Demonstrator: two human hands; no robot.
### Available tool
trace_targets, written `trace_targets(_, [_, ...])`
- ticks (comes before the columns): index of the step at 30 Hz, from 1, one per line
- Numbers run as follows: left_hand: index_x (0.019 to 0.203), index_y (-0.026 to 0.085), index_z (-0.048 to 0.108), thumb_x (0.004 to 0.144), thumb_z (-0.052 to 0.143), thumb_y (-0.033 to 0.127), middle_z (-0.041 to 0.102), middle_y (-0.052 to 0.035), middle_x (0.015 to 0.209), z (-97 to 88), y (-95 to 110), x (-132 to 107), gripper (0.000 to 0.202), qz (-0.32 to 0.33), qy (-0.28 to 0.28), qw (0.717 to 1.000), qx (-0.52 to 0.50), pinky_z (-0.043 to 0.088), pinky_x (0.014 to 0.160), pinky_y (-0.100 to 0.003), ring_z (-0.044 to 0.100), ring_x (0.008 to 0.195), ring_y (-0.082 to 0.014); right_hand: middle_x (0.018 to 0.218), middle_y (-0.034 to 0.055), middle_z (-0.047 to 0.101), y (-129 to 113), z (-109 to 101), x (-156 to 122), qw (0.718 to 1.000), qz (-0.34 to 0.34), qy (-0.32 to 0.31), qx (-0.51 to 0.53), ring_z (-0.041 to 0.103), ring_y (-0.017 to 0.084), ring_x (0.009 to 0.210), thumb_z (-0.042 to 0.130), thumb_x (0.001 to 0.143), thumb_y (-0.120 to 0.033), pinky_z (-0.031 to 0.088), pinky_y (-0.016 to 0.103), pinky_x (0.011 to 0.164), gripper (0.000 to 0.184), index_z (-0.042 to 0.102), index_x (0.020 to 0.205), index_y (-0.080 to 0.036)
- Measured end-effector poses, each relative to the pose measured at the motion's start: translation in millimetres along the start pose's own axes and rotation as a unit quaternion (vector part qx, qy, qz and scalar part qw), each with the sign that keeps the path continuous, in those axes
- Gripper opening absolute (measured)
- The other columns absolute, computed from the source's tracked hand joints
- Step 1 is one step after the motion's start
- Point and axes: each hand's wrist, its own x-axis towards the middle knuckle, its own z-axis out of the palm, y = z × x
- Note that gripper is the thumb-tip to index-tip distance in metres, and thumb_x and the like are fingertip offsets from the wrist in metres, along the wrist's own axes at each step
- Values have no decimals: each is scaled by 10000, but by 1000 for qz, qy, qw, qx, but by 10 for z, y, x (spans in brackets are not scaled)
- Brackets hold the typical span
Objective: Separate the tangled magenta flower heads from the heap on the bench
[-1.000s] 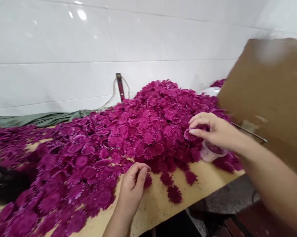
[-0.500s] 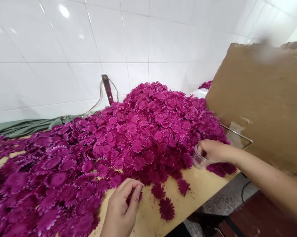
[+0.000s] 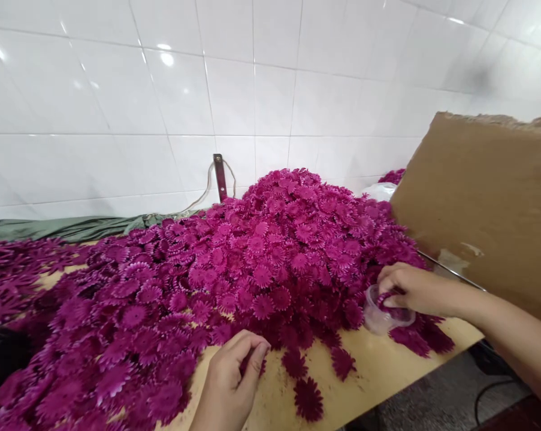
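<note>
At the mouth of the clear cup [image 3: 378, 319] at right, the right hand [image 3: 407, 290] pinches a partly hidden magenta flower [image 3: 389, 301]. The left hand [image 3: 234, 374], nearer, is pinched narrow; whether it holds anything I cannot tell.

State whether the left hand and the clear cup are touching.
Apart: the head view shows loose purple flowers and bare tabletop between the left hand and the clear cup.
</note>
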Motion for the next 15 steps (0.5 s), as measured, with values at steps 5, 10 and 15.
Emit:
trace_targets(5, [750, 189, 630, 825, 472, 275, 644, -39, 721, 30, 103, 41, 195, -28, 42, 998, -39, 457, 641, -241, 604, 700, -163, 764, 67, 674, -423, -200, 50, 999, -15, 26, -16, 604, 240, 705, 483, 727, -240, 446, 376, 662, 170, 650, 755, -228])
trace_targets(10, [972, 195, 624, 801, 506, 284, 658, -60, 858, 84, 214, 114, 225, -58, 86, 989, -103, 466, 743, -288, 601, 809, -179, 843, 67, 675, -1177, 420, 143, 992, -33, -4, 122, 609, 204, 766, 437, 819, -248, 454, 331, 697, 166, 596, 813, -201])
trace_targets(15, [1017, 176, 582, 742, 565, 338, 642, -59, 906, 98, 200, 173, 319, -131, 144, 965, -175, 447, 789, -306, 581, 848, -183, 673, 48, 610, -1640, 1053, 255, 983, -46, -8, 175, 538, 157, 612, 377, 833, -194, 397, 267, 577, 193, 473, 665, -190])
